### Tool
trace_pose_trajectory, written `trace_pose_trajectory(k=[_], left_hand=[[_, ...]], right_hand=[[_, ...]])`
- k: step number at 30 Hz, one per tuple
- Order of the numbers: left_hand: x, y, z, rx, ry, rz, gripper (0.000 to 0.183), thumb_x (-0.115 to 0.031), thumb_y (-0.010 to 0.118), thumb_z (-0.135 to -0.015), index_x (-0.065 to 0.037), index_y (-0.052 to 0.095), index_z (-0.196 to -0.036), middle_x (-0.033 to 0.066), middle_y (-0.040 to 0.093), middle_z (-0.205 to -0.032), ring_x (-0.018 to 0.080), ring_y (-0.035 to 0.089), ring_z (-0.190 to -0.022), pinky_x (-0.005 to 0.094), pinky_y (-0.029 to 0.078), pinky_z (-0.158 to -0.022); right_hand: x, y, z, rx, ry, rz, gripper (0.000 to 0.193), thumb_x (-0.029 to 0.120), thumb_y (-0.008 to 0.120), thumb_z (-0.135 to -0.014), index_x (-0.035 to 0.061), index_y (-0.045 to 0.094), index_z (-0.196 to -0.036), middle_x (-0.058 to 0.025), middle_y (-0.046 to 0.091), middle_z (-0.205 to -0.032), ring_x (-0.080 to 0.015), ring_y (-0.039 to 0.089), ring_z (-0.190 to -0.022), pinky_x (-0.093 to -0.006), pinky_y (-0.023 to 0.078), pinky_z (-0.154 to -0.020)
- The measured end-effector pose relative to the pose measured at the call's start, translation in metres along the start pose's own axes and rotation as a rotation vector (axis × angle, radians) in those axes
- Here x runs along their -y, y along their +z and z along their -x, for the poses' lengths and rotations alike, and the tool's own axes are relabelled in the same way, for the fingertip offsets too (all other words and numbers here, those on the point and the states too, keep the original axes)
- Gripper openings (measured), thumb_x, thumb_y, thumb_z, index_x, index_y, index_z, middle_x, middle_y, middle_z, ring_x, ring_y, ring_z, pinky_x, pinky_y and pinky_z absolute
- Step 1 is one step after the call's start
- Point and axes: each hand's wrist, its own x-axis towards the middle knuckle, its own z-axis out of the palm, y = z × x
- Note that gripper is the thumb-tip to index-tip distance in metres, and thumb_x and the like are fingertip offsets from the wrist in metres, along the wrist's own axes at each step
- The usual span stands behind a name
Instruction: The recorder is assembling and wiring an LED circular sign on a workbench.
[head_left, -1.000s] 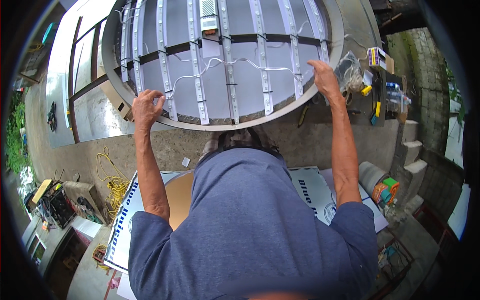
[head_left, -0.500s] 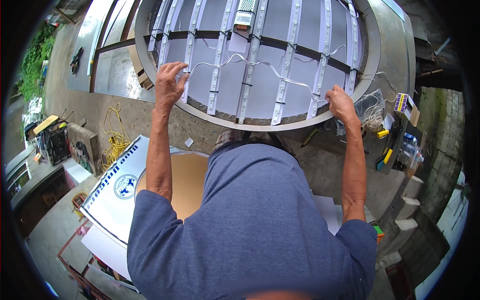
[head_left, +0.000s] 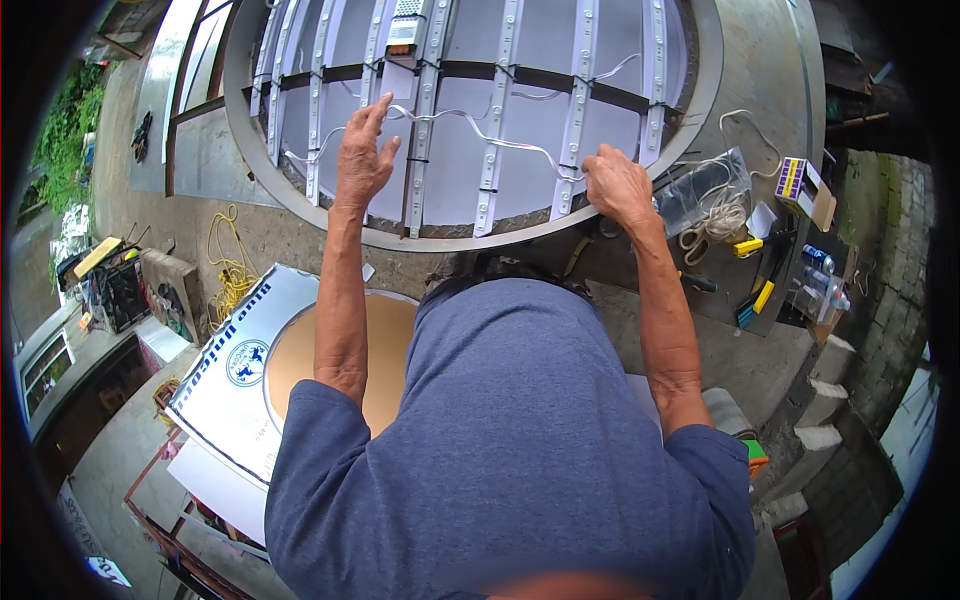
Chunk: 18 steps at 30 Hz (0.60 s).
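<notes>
A large round metal sign frame [head_left: 500,238] lies on a table in front of me, filled with several white light strips [head_left: 492,150] joined by white wires [head_left: 470,122]. My left hand [head_left: 362,155] hovers over the strips near the frame's near-left part, fingers spread and empty, close to a wire. My right hand [head_left: 618,185] rests on the frame's near rim at the lower end of a strip [head_left: 572,150], fingers curled down over it; whether it grips anything is hidden.
A grey power supply box [head_left: 407,22] sits at the frame's far side. To the right lie a wire coil in clear plastic [head_left: 705,195], a yellow tool [head_left: 748,247], and small boxes [head_left: 800,185]. A white sign panel with a tan disc [head_left: 255,360] lies lower left, yellow cord [head_left: 228,270] beyond.
My left hand has lifted off the frame's rim and moved inward over the strips, fingers spread. My right hand shifted left along the near rim. The view swung right.
</notes>
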Motion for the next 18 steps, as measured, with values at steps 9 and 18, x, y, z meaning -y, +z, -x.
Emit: trace_pose_trajectory(k=[9, 18], left_hand=[[0.012, 0.007, -0.016, -0.069, 0.042, 0.005, 0.033, -0.009, 0.073, -0.082, -0.011, 0.067, -0.114, 0.0084, 0.063, -0.109, 0.0234, 0.060, -0.096, 0.0357, 0.050, -0.088], [0.004, -0.002, -0.010, -0.093, 0.018, 0.187, 0.018, -0.011, 0.076, -0.081, -0.008, 0.070, -0.098, 0.0044, 0.069, -0.095, 0.0201, 0.062, -0.095, 0.0332, 0.050, -0.085]], right_hand=[[0.004, -0.006, 0.003, 0.064, 0.036, -0.032, 0.017, 0.008, 0.059, -0.085, 0.0090, 0.070, -0.098, -0.0126, 0.064, -0.097, -0.0325, 0.064, -0.099, -0.0453, 0.052, -0.082], [0.005, -0.002, 0.003, 0.030, 0.047, -0.048, 0.020, 0.012, 0.055, -0.086, 0.0123, 0.074, -0.092, -0.0108, 0.062, -0.094, -0.0311, 0.064, -0.096, -0.0469, 0.052, -0.081]])
